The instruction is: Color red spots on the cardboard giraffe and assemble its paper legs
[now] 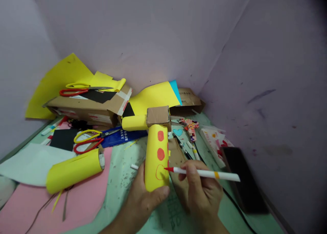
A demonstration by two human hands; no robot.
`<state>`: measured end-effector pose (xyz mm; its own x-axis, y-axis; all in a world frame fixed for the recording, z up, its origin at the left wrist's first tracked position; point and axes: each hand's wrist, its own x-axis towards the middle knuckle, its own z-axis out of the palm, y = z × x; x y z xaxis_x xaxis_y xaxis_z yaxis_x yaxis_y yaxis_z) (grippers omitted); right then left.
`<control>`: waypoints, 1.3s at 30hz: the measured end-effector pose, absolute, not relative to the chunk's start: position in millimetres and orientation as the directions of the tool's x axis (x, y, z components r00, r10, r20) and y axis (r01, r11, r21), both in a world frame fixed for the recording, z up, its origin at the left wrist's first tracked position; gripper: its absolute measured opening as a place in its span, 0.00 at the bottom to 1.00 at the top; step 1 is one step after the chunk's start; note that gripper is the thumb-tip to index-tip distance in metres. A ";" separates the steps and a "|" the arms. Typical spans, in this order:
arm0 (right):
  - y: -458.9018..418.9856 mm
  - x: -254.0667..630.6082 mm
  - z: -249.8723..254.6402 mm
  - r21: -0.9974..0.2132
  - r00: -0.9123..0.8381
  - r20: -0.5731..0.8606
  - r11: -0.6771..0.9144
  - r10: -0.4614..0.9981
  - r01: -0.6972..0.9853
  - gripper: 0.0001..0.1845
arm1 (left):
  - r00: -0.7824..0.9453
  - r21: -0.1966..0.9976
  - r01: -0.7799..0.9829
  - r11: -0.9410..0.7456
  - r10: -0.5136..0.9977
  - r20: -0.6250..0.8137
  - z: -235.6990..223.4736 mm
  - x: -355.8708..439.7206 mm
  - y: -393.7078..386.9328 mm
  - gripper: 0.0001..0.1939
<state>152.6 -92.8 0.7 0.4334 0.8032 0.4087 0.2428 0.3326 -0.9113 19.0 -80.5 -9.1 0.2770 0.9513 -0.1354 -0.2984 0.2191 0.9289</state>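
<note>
My left hand (145, 200) grips the lower end of a yellow paper-covered tube (152, 155). Two filled red spots and one outlined round shape show on the tube's face. In my right hand (204, 193) is a white marker (208, 173) with a red tip, which meets the tube at the edge of the outlined shape. Just beyond the tube's top sits a small brown cardboard block (158, 115), with a smaller yellow roll (134, 122) at its left. Whether the tube touches the block I cannot tell.
Another yellow tube (74, 171) lies on pink paper (84, 206) at left. Red-and-yellow scissors (89, 140) lie behind it; a second pair (84, 89) rests on a cardboard box (79, 109). A glue gun (190, 126), its cable, and a dark phone (244, 179) are at right.
</note>
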 end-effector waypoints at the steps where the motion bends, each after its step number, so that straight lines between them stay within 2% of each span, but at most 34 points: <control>1: -93.3 153.8 -1.8 -0.928 0.464 0.370 0.295 0.804 0.229 0.12 | 0.281 0.929 -0.295 0.223 0.950 -0.139 -10.6 18.8 -80.5 0.35; 4: -96.8 157.3 -8.7 -0.925 0.482 0.378 0.303 0.791 0.228 0.13 | 0.249 0.935 -0.282 0.213 0.958 -0.143 -14.8 20.2 -80.8 0.36; 11: -100.3 158.7 -20.8 -0.798 0.363 0.603 0.528 0.710 0.292 0.09 | 0.130 0.964 -0.188 0.188 0.978 -0.165 -15.7 27.8 -82.8 0.33; 18: -99.8 158.1 -29.2 -0.785 0.369 0.619 0.531 0.693 0.319 0.10 | 0.106 0.981 -0.113 0.157 0.984 -0.145 -11.4 32.8 -86.8 0.33; 23: -100.5 155.8 -28.8 -0.786 0.404 0.618 0.533 0.674 0.314 0.09 | 0.047 0.980 -0.056 0.189 0.981 -0.187 -11.0 35.1 -86.7 0.34; 30: -98.4 155.3 -26.4 -0.815 0.380 0.579 0.508 0.722 0.278 0.11 | 0.016 0.962 -0.162 0.221 0.975 -0.222 -12.2 39.9 -86.2 0.38; 36: -99.5 160.7 -21.4 -0.815 0.317 0.578 0.509 0.752 0.278 0.09 | -0.003 0.965 -0.033 0.259 0.966 -0.259 -13.6 36.5 -84.1 0.39; 39: -99.3 162.6 -20.7 -0.809 0.312 0.585 0.513 0.748 0.286 0.10 | 0.022 0.958 -0.058 0.282 0.959 -0.281 -10.5 36.5 -83.9 0.37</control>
<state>162.6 -99.3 -20.7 0.3123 0.7484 0.5852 0.2857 0.5135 -0.8092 36.5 -83.9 -10.5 0.0219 0.9593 -0.2814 -0.0576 0.2822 0.9576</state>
